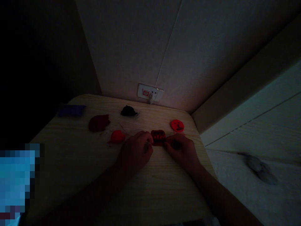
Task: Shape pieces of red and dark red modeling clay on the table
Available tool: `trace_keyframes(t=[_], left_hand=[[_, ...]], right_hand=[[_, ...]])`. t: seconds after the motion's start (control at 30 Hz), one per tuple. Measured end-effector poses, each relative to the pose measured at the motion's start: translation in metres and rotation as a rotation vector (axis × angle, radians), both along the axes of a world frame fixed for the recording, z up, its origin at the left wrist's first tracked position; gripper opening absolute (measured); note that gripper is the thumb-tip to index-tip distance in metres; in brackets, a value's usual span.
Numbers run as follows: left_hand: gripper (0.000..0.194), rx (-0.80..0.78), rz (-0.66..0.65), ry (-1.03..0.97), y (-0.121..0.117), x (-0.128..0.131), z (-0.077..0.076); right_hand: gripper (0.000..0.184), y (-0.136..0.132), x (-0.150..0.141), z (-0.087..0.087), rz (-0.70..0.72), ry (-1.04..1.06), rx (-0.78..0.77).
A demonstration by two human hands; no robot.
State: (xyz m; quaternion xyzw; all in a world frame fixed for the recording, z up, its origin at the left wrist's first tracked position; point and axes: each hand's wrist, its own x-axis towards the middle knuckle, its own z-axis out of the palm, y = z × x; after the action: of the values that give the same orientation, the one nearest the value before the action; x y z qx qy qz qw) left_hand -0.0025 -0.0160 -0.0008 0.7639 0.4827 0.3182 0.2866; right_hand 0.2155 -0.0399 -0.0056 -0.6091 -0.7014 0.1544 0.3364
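A small dark red slab with black stripes [158, 137], which looks like modelling clay, lies on the wooden table between my hands. My left hand [138, 150] has its fingers curled at the slab's left edge, thumb and forefinger close together. At the opposite edge, my right hand [182, 150] pinches near the lower right corner. A dark patch shows within the right hand's fingers; whether it is clay or shadow I cannot make out. Just behind the right hand lies a flat bright red disc [177, 125] with dark marks on it. A bright red lump [117, 136] sits left of my left hand.
Farther left on the table [98, 163] are a flattened dark red piece [98, 123] and a purple packet [71, 110]. A black lump [128, 110] rests near the back edge. A socket with a plug [150, 93] is on the wall behind. The light is dim.
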Motion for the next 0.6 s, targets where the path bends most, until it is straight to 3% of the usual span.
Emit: trace_keyframes(t=[0.6], left_hand=[[0.015,-0.001,0.002,-0.002,0.0004,-0.0004,0.0003]], right_hand=[[0.01,0.0024,-0.0006,-0.0015,0.03,0.0,0.026]])
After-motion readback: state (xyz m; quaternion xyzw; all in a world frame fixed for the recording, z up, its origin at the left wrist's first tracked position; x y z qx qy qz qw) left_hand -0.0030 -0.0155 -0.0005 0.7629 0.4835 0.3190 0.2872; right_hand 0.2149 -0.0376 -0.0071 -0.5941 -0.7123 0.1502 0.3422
